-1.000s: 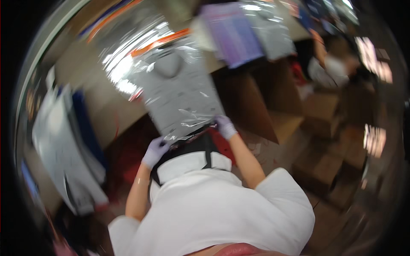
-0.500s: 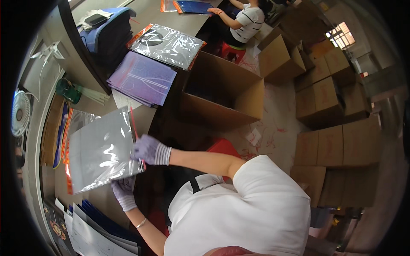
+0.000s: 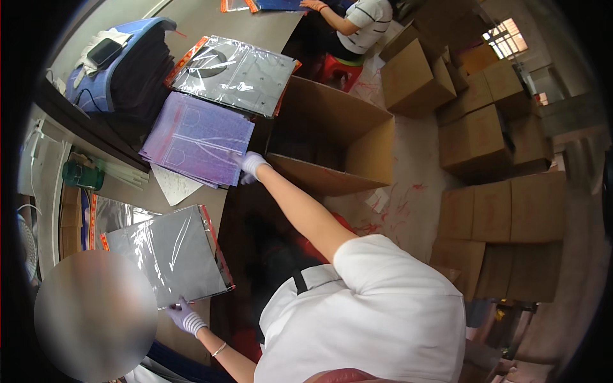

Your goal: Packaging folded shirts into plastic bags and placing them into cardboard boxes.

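My left hand (image 3: 186,318), in a purple-and-white striped glove, pinches the near edge of a clear plastic bag (image 3: 175,252) with a flat grey sheet inside and a red strip along one side. My right hand (image 3: 250,167), gloved alike, reaches to the near right corner of a stack of purple printed sheets (image 3: 199,142). Its fingers look apart, with the fingertips over the top sheet; the thumb is partly hidden at the edge.
Beyond the purple stack lie clear-bagged grey items (image 3: 233,73). An open cardboard box (image 3: 329,175) stands beside the table, with several stacked cartons (image 3: 501,214) farther right. A blue bin (image 3: 131,54) holds dark items. A co-worker in a striped shirt (image 3: 370,25) sits at the far end.
My right hand has left the bag's red-striped side and moved away to the purple stack. The bag has come down lower and turned, still in my left hand.
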`<state>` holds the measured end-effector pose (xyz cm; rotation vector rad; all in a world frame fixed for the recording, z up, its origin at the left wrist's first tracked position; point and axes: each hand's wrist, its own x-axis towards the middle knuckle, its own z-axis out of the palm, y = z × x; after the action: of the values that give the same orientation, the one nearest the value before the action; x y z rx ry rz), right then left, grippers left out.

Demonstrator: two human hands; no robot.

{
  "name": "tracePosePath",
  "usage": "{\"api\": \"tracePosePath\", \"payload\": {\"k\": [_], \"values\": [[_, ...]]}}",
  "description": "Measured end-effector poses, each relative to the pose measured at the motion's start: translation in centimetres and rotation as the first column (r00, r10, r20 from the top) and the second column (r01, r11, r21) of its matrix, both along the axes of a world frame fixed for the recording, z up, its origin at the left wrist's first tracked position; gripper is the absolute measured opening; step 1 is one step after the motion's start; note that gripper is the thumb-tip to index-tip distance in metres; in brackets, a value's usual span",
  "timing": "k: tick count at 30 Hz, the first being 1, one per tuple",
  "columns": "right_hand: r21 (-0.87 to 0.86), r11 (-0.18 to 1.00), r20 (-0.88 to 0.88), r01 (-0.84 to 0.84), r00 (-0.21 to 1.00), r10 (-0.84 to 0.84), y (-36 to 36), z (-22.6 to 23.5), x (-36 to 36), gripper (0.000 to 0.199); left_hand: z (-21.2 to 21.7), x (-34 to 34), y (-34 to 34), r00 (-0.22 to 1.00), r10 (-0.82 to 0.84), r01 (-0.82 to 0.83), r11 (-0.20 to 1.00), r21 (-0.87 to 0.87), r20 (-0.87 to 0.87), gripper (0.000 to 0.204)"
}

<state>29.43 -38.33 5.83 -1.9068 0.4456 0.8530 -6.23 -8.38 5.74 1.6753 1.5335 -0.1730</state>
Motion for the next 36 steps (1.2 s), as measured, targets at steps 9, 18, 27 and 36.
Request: {"api": "tracePosePath", "payload": {"k": [9,18,27,36], "values": [[0.172,0.983,0.129,0.061,0.988,-0.084,-3.6,-3.9,-1.5,0.031,-5.8,4.0,-4.9,0.651,-0.737,0.55,0.622,0.557,0.182,0.013],[-0.183,0.981,0.662,-0.057,0.731,0.166,-8.7,8.9,-18.6,0.019,-3.9,5.9,-3.6,0.74,-0.293,0.2,0.955,0.218,0.606,0.021],[0.219,0.929,0.241,-0.297,0.939,0.244,-1.7,5.4,-28.2,0.021,0.0,4.5,-4.4,0.637,-0.305,0.17,0.951,0.257,0.708,0.012],[0.521,0.808,-0.175,-0.274,0.892,0.416,8.8,2.2,-26.4,0.035,2.3,-0.6,-2.7,0.539,-0.439,0.285,0.898,0.334,0.719,0.015]]}}
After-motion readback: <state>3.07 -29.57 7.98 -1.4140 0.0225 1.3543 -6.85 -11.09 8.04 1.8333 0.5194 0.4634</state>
